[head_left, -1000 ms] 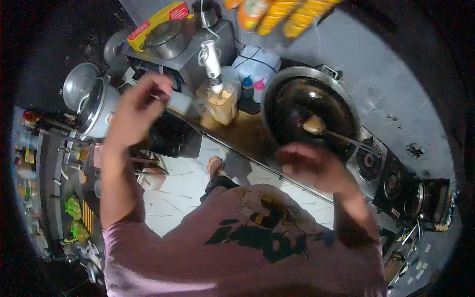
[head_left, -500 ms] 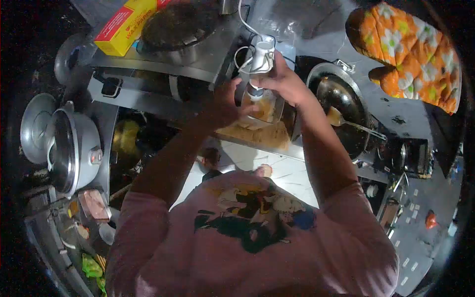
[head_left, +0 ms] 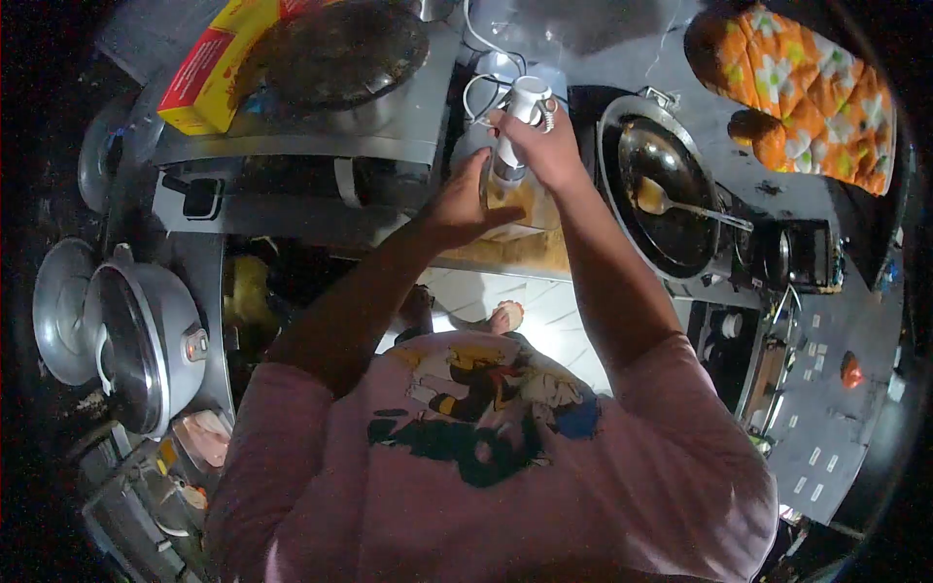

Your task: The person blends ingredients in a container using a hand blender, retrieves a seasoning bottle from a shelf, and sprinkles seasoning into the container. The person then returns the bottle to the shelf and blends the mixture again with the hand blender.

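Note:
My right hand (head_left: 546,151) is wrapped around the body of a white hand blender (head_left: 530,89), held upright with its lower end down in a clear container (head_left: 528,202). A white cord (head_left: 496,51) runs up from behind it. My left hand (head_left: 462,204) is closed against the container's left side, thumb up and fingers around the near side. Something yellowish shows through the container wall, though I cannot make out what. Beneath lies a wooden board (head_left: 539,251) at the counter's front edge.
On the right sits a dark wok (head_left: 666,228) with a spatula (head_left: 695,209) in it. An orange floral oven mitt (head_left: 802,107) lies beyond. At left are a stove (head_left: 292,146) with a dark round pan (head_left: 345,53), a wax paper box (head_left: 209,83) and a rice cooker (head_left: 175,330).
My left hand has closed in on the container from spread fingers. My right hand has moved from the blender's lower part onto its body. The view has shifted slightly.

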Demonstrator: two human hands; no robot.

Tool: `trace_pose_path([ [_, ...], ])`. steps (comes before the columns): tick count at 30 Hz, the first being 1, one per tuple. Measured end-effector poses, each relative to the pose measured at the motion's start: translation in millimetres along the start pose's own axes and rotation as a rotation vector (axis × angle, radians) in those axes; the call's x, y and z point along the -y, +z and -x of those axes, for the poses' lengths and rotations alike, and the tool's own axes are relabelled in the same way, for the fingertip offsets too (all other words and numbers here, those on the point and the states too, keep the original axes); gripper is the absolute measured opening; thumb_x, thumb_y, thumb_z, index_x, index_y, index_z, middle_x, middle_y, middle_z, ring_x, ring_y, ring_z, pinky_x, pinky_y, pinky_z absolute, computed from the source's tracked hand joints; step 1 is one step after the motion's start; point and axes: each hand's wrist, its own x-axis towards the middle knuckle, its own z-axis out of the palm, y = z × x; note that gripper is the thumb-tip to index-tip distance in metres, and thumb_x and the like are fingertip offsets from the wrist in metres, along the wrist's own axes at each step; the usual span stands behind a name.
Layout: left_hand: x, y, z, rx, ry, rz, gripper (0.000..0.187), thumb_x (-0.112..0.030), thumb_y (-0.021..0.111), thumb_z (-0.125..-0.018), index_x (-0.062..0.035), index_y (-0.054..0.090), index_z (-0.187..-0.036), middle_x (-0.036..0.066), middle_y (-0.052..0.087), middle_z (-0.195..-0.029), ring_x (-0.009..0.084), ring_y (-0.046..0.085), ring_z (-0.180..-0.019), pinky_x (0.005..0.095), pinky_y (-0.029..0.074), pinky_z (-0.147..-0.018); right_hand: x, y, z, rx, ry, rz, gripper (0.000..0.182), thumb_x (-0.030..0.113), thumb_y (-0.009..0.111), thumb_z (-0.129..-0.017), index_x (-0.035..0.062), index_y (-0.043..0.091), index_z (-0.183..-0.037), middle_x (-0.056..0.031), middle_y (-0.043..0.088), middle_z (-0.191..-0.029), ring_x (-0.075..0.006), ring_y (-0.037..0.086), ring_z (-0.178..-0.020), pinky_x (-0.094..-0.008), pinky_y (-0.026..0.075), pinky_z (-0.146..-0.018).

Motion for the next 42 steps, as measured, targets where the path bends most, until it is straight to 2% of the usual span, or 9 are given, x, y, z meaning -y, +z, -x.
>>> trace_pose_path([
  [3,4.4,8.8,-2.9,-0.005,-0.083,0.009,0.113,-0.043,0.09,-0.074,0.0043,0.027,-0.155,0.028,0.044,-0.151,0.0392,0.042,-0.144,0.0437,0.035,-0.118,-10.6,-3.0,7.9,-0.092,0.006,-0.05,0.019,0.012,0.075,-0.087,0.003,0.066,-0.1,-0.0065,0.072,-0.092,-0.015,0.069,-0.085,-0.0313,0.054,-0.077],
  [7,4.7,5.9,-15.5,0.028,0.03,-0.048,0.119,-0.039,0.095,-0.067,0.0012,0.026,-0.157,0.026,0.041,-0.154,0.0396,0.04,-0.145,0.0444,0.036,-0.118,-18.6,-13.3,20.0,-0.182,-0.214,0.167,0.021,0.009,0.073,-0.086,0.0013,0.065,-0.104,-0.0052,0.072,-0.092,-0.0166,0.069,-0.086,-0.034,0.056,-0.077],
  [9,1.9,4.1,-17.9,0.034,0.086,-0.174,0.123,-0.036,0.098,-0.063,-0.0005,0.028,-0.157,0.023,0.038,-0.157,0.0405,0.039,-0.145,0.0444,0.037,-0.118,3.8,-15.0,35.8,-0.209,-0.212,0.096,0.022,0.009,0.073,-0.085,0.0015,0.066,-0.105,-0.0052,0.072,-0.093,-0.0164,0.069,-0.086,-0.034,0.056,-0.078],
  [11,-11.9,-3.0,-19.7,0.091,0.061,-0.183,0.123,-0.037,0.098,-0.062,0.0,0.028,-0.157,0.023,0.038,-0.157,0.0404,0.039,-0.145,0.0441,0.038,-0.118,10.3,-20.9,41.9,-0.206,-0.216,-0.056,0.028,0.01,0.076,-0.078,0.0035,0.066,-0.103,-0.0027,0.07,-0.092,-0.0133,0.066,-0.084,-0.0319,0.054,-0.077],
  [19,-8.5,-5.9,-15.9,0.103,0.141,-0.327,0.123,-0.048,0.093,-0.067,0.0033,0.026,-0.157,0.027,0.036,-0.157,0.0422,0.043,-0.143,0.0443,0.039,-0.117,40.0,-31.3,53.9,-0.236,-0.256,-0.035,0.028,0.015,0.078,-0.078,0.0033,0.067,-0.101,-0.0039,0.072,-0.091,-0.0134,0.067,-0.084,-0.032,0.054,-0.076],
  [27,1.9,-4.4,-17.9,0.116,0.19,-0.321,0.122,-0.041,0.093,-0.068,0.0034,0.024,-0.157,0.029,0.032,-0.159,0.0411,0.038,-0.147,0.0433,0.036,-0.12,38.5,-39.2,59.5,-0.238,-0.287,-0.147,0.029,0.015,0.079,-0.078,0.0036,0.068,-0.102,-0.0028,0.072,-0.09,-0.0125,0.067,-0.082,-0.031,0.054,-0.076],
  [29,2.0,-4.6,-17.2,0.104,0.2,-0.336,0.122,-0.041,0.093,-0.068,0.0034,0.024,-0.158,0.029,0.031,-0.159,0.041,0.037,-0.147,0.043,0.035,-0.12,37.6,-43.3,61.0,-0.129,-0.244,-0.223,0.031,0.014,0.073,-0.084,0.0009,0.063,-0.111,-0.0092,0.072,-0.1,-0.02,0.07,-0.094,-0.0357,0.056,-0.086],
  [35,1.1,-6.2,-18.2,0.135,0.154,-0.301,0.125,-0.042,0.093,-0.068,0.0027,0.021,-0.159,0.03,0.032,-0.159,0.0415,0.037,-0.147,0.0433,0.034,-0.12,53.5,-43.6,66.6,-0.179,-0.288,0.048,0.026,0.013,0.074,-0.083,0.0013,0.065,-0.105,-0.0069,0.071,-0.095,-0.0182,0.07,-0.088,-0.034,0.056,-0.081],
  [42,4.5,-5.9,-19.6,0.146,0.127,-0.308,0.126,-0.043,0.093,-0.068,0.0023,0.02,-0.16,0.031,0.035,-0.157,0.0426,0.04,-0.145,0.0433,0.035,-0.119,32.5,-36.3,63.0,-0.21,-0.287,-0.008,0.034,0.02,0.083,-0.076,0.0064,0.068,-0.104,-0.0014,0.071,-0.092,-0.0119,0.066,-0.084,-0.031,0.054,-0.077],
])
